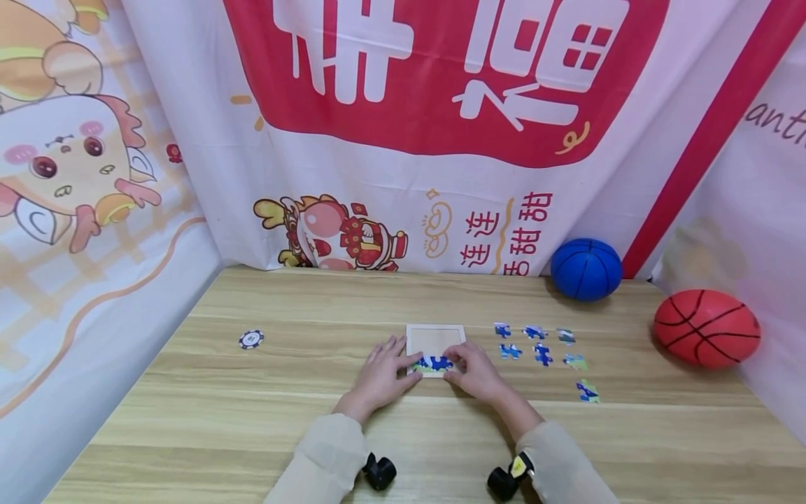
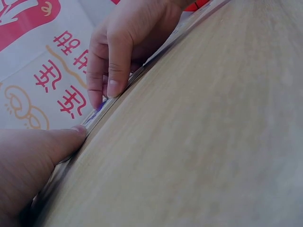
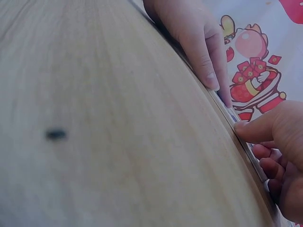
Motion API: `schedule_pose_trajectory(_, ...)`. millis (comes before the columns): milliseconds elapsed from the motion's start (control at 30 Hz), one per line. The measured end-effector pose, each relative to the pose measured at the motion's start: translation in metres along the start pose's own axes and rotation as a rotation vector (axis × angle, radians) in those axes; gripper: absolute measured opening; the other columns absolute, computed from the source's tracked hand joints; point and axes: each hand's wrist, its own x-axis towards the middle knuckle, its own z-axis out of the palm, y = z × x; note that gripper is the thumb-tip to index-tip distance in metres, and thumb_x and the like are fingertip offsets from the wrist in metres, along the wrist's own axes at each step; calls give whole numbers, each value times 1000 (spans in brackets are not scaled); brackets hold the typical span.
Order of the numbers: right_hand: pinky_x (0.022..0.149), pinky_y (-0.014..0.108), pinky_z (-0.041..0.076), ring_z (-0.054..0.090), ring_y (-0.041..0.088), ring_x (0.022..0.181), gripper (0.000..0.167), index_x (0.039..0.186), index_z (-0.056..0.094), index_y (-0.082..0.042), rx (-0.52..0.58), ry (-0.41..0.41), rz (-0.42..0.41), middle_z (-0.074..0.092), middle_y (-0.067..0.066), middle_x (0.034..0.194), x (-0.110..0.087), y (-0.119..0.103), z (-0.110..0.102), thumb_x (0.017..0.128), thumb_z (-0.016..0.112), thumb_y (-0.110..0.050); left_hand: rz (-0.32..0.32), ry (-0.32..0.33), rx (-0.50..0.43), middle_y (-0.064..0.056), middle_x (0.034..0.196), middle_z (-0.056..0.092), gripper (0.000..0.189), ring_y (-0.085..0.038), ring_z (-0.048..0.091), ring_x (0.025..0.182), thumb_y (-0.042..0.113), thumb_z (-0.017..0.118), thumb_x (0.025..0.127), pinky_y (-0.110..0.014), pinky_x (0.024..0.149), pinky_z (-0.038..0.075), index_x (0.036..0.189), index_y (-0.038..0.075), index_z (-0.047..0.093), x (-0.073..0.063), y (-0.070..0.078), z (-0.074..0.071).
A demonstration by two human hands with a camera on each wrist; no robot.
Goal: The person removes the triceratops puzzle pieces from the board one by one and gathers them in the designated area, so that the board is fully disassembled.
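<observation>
A small puzzle frame lies on the table, with joined blue-and-green puzzle pieces along its near side. At the frame's left side rests my left hand, fingers fairly straight, its thumb on the near left corner and index fingertip over the pieces. My right hand is at the right side with curled fingers. Its thumb sits against the near edge while its fingertips reach over the pieces and right rim. The left wrist view shows a bit of blue puzzle piece under the right fingertips.
Several loose puzzle pieces lie spread to the right of the frame. A poker chip is far left. At the right back sit a blue ball and a red basketball. A printed curtain hangs behind the table.
</observation>
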Motion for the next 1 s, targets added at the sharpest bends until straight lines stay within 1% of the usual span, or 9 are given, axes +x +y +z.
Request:
schedule_pose_trajectory(167, 71, 32, 41, 45, 17, 79, 26, 94, 60, -6, 8, 5, -8, 49, 0, 86, -1, 0, 0, 70, 69, -6, -2, 2, -5, -15, 135, 28, 42, -32, 19, 124, 42, 53, 82, -45, 100, 11, 119, 22, 53, 0, 0, 0)
schedule_pose_trajectory(400, 69, 30, 39, 43, 16, 77, 23, 93, 59, -7, -12, 1, 30, 48, 0, 84, 1, -2, 2, 73, 69, -11, -2, 2, -8, -15, 135, 29, 42, -32, 20, 124, 41, 53, 82, -46, 100, 11, 119, 22, 54, 0, 1, 0)
schedule_pose_trajectory(700, 72, 32, 38, 43, 17, 80, 20, 91, 57, -8, -48, 14, 43, 48, 0, 85, 2, -3, 4, 74, 67, -10, -10, 0, -18, -15, 136, 28, 42, -31, 19, 124, 41, 53, 82, -46, 100, 11, 119, 22, 53, 0, 2, 0)
schedule_pose_trajectory(867, 69, 31, 37, 42, 17, 77, 19, 89, 55, -7, -16, 39, 33, 47, 0, 81, 3, -3, 5, 74, 66, -6, -18, -4, -24, -15, 136, 27, 42, -31, 19, 125, 41, 53, 82, -46, 100, 11, 119, 22, 53, 0, 2, -1)
schedule_pose_trajectory(1000, 66, 30, 37, 42, 17, 74, 18, 87, 55, -8, 57, 57, 31, 47, 0, 78, 2, -3, 6, 73, 66, -3, -16, -6, -21, -15, 136, 27, 42, -31, 19, 125, 41, 53, 82, -46, 100, 11, 119, 21, 53, 0, 1, -1)
